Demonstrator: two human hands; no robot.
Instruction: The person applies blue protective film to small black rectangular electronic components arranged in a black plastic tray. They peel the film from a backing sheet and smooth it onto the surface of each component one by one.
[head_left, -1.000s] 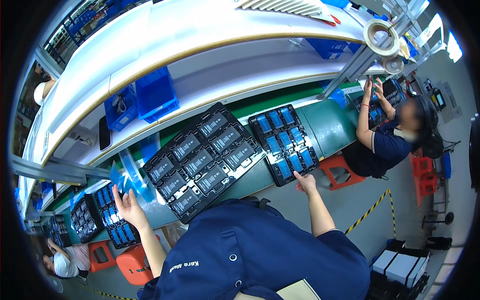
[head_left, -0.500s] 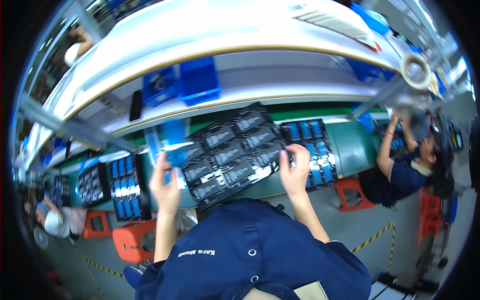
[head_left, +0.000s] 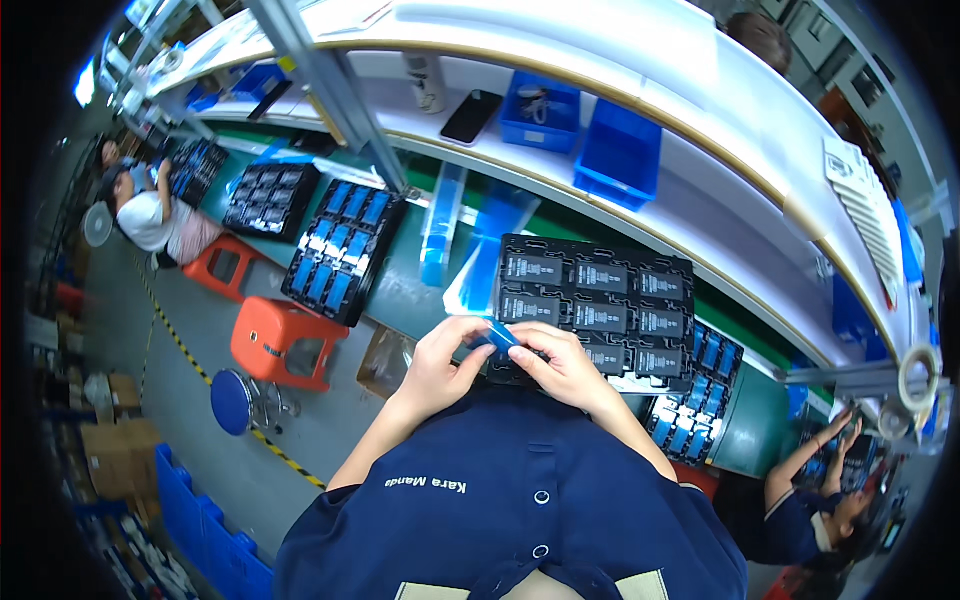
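Note:
In front of me, my left hand (head_left: 440, 362) and my right hand (head_left: 562, 368) are close together, fingers closed. Both pinch a small strip of blue film (head_left: 497, 336) between them. Just beyond and to the right lies a black tray (head_left: 685, 300) with rows of flat dark battery-like packs (head_left: 600, 318); my right hand is at its near left corner. Beyond my hands, a sheet of shiny blue film (head_left: 482, 275) lies beside the tray's left edge. Another long blue film strip (head_left: 441, 235) is farther left.
Black trays with blue-covered pieces stand left (head_left: 335, 250) and right (head_left: 697, 395) on the green bench (head_left: 400, 300). The shelf above holds two blue bins (head_left: 617, 160) and a phone (head_left: 471, 118). Orange stools (head_left: 280, 340) stand left; co-workers (head_left: 815, 510) sit on both sides.
Both hands have left the edges of the tilted tray, which now lies flatter. They have come together on the blue film strip. The view has swung to the left.

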